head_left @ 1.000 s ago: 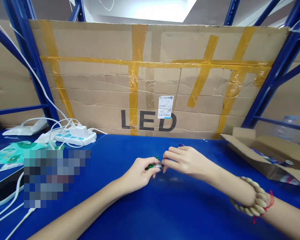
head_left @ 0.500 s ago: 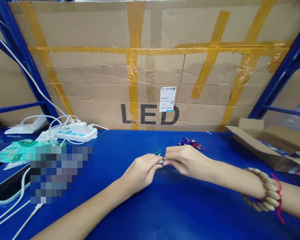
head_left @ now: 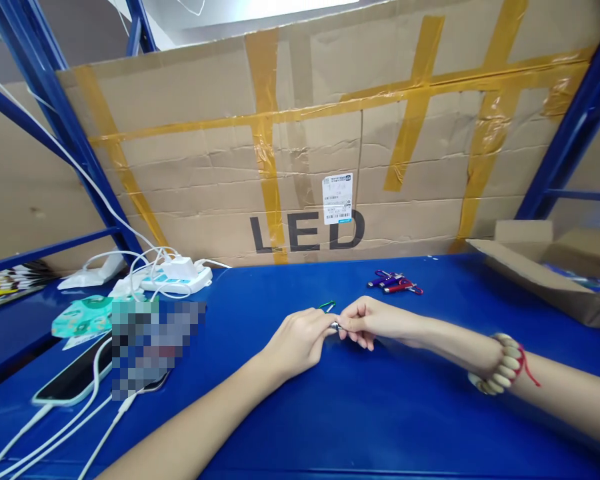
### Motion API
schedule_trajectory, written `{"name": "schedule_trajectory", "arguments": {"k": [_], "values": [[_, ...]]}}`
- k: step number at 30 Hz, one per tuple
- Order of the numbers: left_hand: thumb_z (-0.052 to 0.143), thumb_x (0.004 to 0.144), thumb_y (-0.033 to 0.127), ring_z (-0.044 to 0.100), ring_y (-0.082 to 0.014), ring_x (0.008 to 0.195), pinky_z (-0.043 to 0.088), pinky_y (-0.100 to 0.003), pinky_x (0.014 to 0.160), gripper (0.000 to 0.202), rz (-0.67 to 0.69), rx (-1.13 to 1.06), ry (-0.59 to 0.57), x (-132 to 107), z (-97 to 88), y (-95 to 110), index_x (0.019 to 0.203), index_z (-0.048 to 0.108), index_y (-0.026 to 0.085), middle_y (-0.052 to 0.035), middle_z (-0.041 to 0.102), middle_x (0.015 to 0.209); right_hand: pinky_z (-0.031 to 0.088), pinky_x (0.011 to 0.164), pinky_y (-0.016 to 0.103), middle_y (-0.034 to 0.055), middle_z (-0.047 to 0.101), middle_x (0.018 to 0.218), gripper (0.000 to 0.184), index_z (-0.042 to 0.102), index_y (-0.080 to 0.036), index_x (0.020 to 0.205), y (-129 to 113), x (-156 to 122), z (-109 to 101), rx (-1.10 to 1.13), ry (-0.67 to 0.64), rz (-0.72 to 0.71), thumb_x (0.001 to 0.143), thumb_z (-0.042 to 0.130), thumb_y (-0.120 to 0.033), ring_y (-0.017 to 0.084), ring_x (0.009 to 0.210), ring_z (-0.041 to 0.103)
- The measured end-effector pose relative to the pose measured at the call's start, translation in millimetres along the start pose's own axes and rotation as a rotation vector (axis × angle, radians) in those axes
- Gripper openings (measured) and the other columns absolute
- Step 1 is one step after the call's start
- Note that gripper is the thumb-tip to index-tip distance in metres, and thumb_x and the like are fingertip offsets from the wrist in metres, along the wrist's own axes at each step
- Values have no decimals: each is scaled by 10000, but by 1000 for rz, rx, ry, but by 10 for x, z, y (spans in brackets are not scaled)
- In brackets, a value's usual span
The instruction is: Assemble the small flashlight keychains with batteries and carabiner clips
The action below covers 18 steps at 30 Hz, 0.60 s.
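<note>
Blue tabletop backed by taped cardboard printed "LED", its white barcode label unreadable, supports both hands mid-table, where the small green torch has slipped deeper into the clenched left hand since a second ago, the right hand pinching its silver end, so the parts look nearly joined.

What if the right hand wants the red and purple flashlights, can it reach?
Probably yes: the red and purple flashlights lie just beyond the right hand on the blue table, nothing between. It must first release the green flashlight.
</note>
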<state>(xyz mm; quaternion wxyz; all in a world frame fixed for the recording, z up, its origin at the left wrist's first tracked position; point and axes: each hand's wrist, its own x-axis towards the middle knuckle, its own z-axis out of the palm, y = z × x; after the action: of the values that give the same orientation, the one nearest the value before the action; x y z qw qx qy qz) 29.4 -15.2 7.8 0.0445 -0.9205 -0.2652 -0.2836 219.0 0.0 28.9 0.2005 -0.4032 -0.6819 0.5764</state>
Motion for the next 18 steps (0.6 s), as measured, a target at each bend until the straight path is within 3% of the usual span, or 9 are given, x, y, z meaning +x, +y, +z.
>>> {"name": "schedule_trajectory", "arguments": {"k": [4,7,11,14,18], "values": [[358,896,161,568,-144,689,468,-250,636,240,-70,-13,-6,-8,-53,73,952,592,161,-39,617,761,356,414,146,-40,473,507,435,613,-110,703,-21,-60,34,48,-4,45,651,663,-538,35,454,423],[343,901,175,582,-144,748,473,-252,692,253,-128,-4,16,10,-149,166,936,594,177,-37,626,810,386,433,173,-25,495,532,466,631,-115,756,-122,-191,79,-50,52,-39,705,591,-577,54,464,451],[361,901,222,597,-160,833,469,-266,751,245,-214,56,-15,65,-259,243,983,590,195,-38,643,893,399,481,225,24,564,568,462,639,-124,714,-273,-342,145,-539,362,-267,777,517,-564,105,501,518],[348,905,241,593,-161,919,462,-256,784,270,-303,30,-17,87,-274,261,1044,580,227,-26,649,994,402,579,245,62,647,728,360,665,-147,760,-346,-370,184,-949,550,-469,798,548,-485,142,638,577],[341,905,275,598,-162,918,457,-250,769,283,-407,-104,-21,25,-266,305,1034,592,257,-1,656,1031,393,592,224,54,668,742,302,678,-150,777,-353,-373,247,-1033,520,-479,829,541,-414,125,629,594]]}}
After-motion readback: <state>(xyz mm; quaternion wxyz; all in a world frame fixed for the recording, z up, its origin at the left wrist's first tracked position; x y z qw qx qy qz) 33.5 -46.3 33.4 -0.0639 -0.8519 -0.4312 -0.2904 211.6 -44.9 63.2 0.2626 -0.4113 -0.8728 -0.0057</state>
